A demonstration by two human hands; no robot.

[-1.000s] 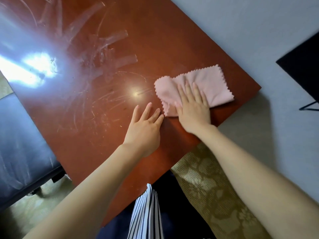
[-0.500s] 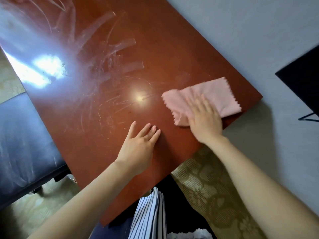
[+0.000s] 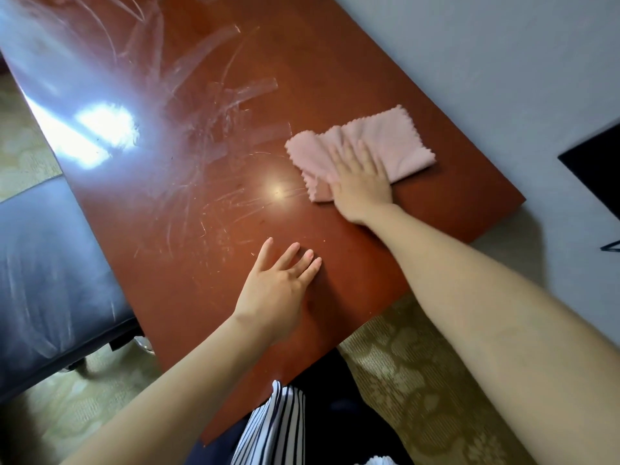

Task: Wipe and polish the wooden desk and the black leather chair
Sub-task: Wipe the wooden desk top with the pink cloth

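- Right hand [image 3: 360, 186]: flat, fingers straight and slightly spread, palm pressing down on the near half of the cloth; nothing pinched or gripped.
- Left hand [image 3: 275, 286]: flat on bare wood, fingers straight and close together, apart from the cloth and from the right hand; it looks like a brace.
- Cloth [image 3: 399, 139]: pink, folded, zigzag-cut edges, lying on the desk near its right corner. Judged soft, light and limp. It would bunch if pushed from one edge, so it is best driven under a flat palm over its middle, or pinched at a folded edge to lift it.
- Desk [image 3: 335, 72]: reddish-brown top, glossy, rigid and heavy by the look. Pale smears and fine scratches [image 3: 208, 135] cover the left and middle, under a bright glare. Slick surface, so the cloth should glide easily.
- Chair [image 3: 43, 270]: black leather seat, just beside the desk's left edge, streaked with grey marks. Judged padded and yielding; not yet polished.
- Surroundings: patterned floor [image 3: 419, 380] below, pale wall [image 3: 503, 78] behind.
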